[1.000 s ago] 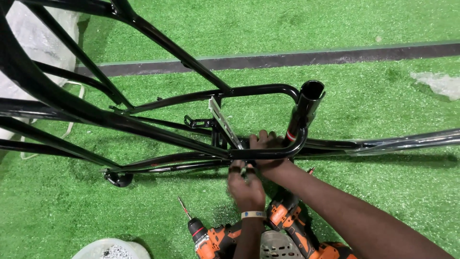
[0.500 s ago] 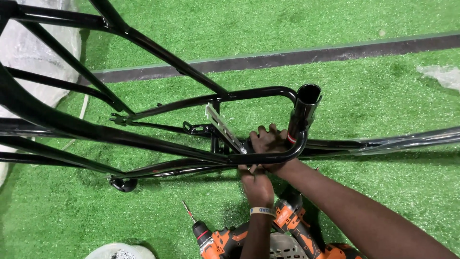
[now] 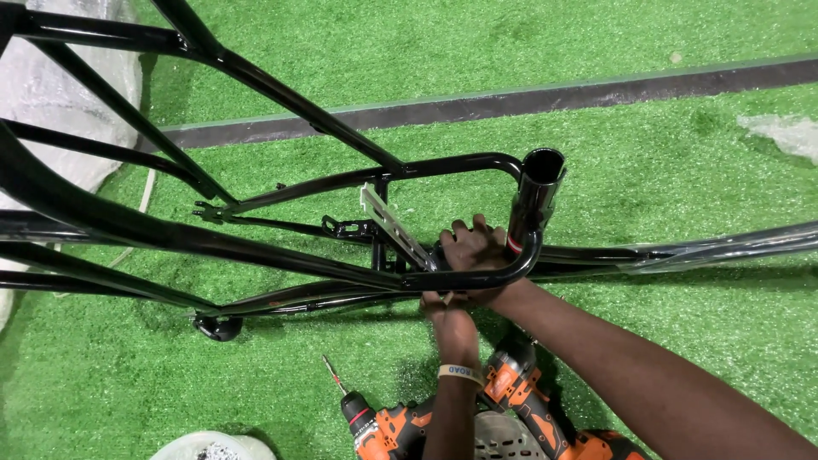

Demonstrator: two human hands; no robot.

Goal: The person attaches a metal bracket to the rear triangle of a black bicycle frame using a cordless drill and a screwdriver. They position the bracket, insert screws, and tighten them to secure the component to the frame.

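Tubing of the black steel frame runs across the green turf; I judge it rigid, fairly heavy and slick with paint, best gripped at the curved bar. My left hand is closed under that bar, contents hidden. My right hand curls around the bar beside the open upright tube. Orange drills lie below
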